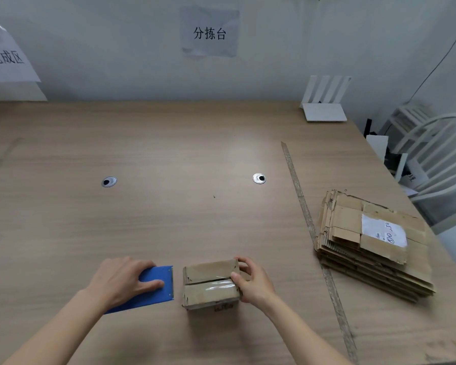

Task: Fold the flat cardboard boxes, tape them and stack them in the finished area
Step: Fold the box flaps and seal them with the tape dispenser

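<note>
Wooden table (pixel 169 143). Two round grommets set in the top: one at 9 o'clock of centre (pixel 109 182), one at 3 o'clock (pixel 259 178). A worn tape strip (pixel 309 225) runs along the tabletop from 12 toward 6 o'clock, right of centre. Beyond the strip, at 3 o'clock from the box, a stack of flat cardboard (pixel 374 246), edges ragged, white label on top. White router (pixel 324 104) with upright antennas at the far right corner, about 1 o'clock. White chair (pixel 437 154) off the table's right edge. On the wall: a paper sign (pixel 209 32) at 12 o'clock, a second sign (pixel 7 55) at 10 o'clock, curling off the wall.

Nothing lies between the box and the hands.

Folded box (pixel 211 284) stands near the front edge, about 6 o'clock, clear tape shining across its top seam. Blue tape dispenser (pixel 153 288) just beside it at 9 o'clock, a narrow gap between them.

Left hand (pixel 121 279) rests on top of the dispenser, fingers curled over it, thumb laid along its top. Right hand (pixel 253 281) grips the box's right end: thumb pressed on the taped seam, fingers curled round the far corner.
</note>
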Action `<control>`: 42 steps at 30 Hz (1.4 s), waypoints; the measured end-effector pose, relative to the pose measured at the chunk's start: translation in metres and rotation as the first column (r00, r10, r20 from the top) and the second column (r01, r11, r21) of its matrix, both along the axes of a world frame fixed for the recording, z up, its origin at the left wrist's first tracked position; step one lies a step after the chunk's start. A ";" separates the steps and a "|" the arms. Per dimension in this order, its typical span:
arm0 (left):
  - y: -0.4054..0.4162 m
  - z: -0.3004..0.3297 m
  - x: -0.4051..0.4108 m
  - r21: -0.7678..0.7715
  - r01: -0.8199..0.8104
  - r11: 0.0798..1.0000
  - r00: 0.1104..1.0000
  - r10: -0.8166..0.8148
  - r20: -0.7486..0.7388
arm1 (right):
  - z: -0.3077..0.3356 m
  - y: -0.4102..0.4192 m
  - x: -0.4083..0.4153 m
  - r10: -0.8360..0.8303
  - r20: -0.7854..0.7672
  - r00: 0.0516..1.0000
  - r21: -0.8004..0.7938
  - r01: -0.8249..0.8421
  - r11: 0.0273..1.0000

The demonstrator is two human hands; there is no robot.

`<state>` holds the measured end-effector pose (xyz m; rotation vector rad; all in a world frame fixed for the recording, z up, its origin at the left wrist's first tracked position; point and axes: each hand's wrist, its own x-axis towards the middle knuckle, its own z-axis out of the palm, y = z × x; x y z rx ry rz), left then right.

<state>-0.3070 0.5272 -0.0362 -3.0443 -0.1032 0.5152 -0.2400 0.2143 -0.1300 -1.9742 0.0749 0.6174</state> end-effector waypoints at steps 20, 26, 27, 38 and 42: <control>-0.020 -0.106 -0.045 -0.194 -0.264 0.945 0.928 0.304 0.218 | -0.006 -0.023 -0.003 -0.026 0.051 0.998 0.025 0.025 0.999; -0.062 -0.082 -0.031 -0.351 -0.211 0.912 0.788 0.371 0.491 | 0.004 -0.018 -0.010 -0.005 0.082 0.997 -0.048 0.009 0.999; -0.075 -0.072 -0.025 -0.460 -0.198 0.866 0.779 0.423 0.462 | 0.008 -0.015 -0.012 0.004 0.089 0.996 -0.062 0.002 0.998; -0.108 -0.084 0.010 -0.795 -0.404 0.453 0.807 0.586 -0.076 | 0.010 -0.022 -0.034 0.141 0.110 0.984 -0.112 -0.128 0.985; -0.101 -0.084 0.018 -0.741 -0.344 0.577 0.878 0.476 -0.037 | 0.012 -0.035 -0.032 0.350 0.247 0.904 -0.052 -0.348 0.936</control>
